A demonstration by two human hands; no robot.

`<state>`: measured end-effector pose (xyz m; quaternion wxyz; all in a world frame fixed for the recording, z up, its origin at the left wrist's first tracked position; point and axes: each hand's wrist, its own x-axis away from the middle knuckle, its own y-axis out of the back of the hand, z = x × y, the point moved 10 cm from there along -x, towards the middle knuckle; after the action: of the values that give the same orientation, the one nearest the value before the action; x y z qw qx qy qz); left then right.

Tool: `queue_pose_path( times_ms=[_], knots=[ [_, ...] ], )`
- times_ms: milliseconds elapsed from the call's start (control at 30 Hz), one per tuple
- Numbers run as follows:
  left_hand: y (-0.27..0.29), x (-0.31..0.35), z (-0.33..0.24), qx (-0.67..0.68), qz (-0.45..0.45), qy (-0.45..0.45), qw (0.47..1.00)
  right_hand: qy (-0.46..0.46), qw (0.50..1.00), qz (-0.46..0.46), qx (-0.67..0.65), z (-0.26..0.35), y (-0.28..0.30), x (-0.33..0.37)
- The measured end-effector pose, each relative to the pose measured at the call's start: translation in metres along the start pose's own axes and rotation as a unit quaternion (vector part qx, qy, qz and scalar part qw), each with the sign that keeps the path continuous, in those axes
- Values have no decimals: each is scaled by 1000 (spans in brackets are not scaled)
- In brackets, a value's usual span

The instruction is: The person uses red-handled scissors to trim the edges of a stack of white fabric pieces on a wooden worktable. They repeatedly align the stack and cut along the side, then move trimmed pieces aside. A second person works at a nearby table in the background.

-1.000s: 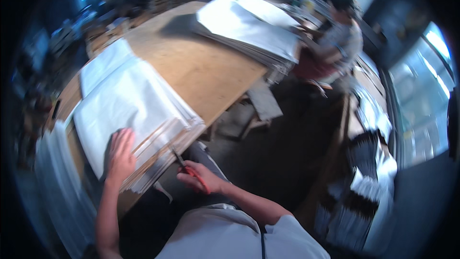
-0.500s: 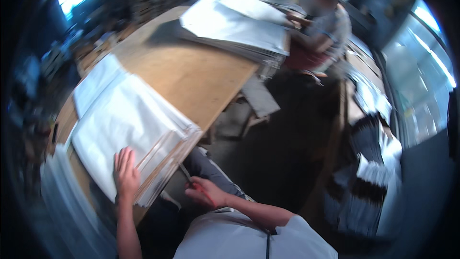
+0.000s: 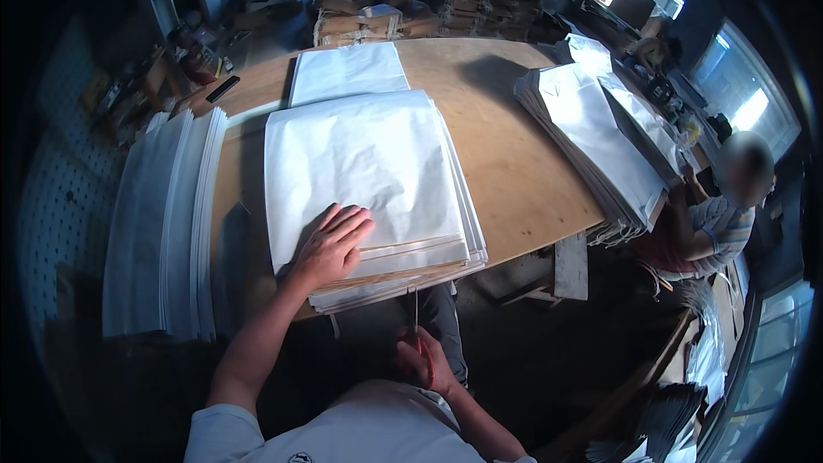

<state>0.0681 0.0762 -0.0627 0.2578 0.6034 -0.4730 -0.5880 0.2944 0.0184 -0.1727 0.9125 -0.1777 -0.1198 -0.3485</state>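
In front of me lies a stack of large white paper sheets or bags point(image 3: 369, 163), with brownish layers showing along the near edge. My left hand point(image 3: 336, 244) rests flat on the stack's near part, fingers stretched out. Below that near edge, my right hand point(image 3: 427, 360) is closed round the red handles of a pair of scissors point(image 3: 417, 313). The blades point up and away from me, their tips close to the lower edge of the stack. Whether they touch any paper I cannot tell.
The wooden table point(image 3: 506, 163) also bears another white stack point(image 3: 591, 129) at the right, where a co-worker point(image 3: 716, 227) sits. Folded white sheets point(image 3: 159, 223) hang at the left edge. A small black object point(image 3: 223, 89) lies far left. Brown bundles point(image 3: 377, 24) are piled behind.
My view has swung left, so the stack now sits squarely before me and the co-worker is farther right. My left hand stays on the stack; the scissors stay in my right hand.
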Motion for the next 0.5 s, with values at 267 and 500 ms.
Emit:
queue_pose_path(
  times_ms=[267,500],
  knots=[
    [-1,0,1,5,-9,-2,1000,1,1000,-7,-11,8,-2,-4],
    [0,1,1,8,-15,-1,1000,9,1000,-1,-5,13,-4,-4]
  ],
)
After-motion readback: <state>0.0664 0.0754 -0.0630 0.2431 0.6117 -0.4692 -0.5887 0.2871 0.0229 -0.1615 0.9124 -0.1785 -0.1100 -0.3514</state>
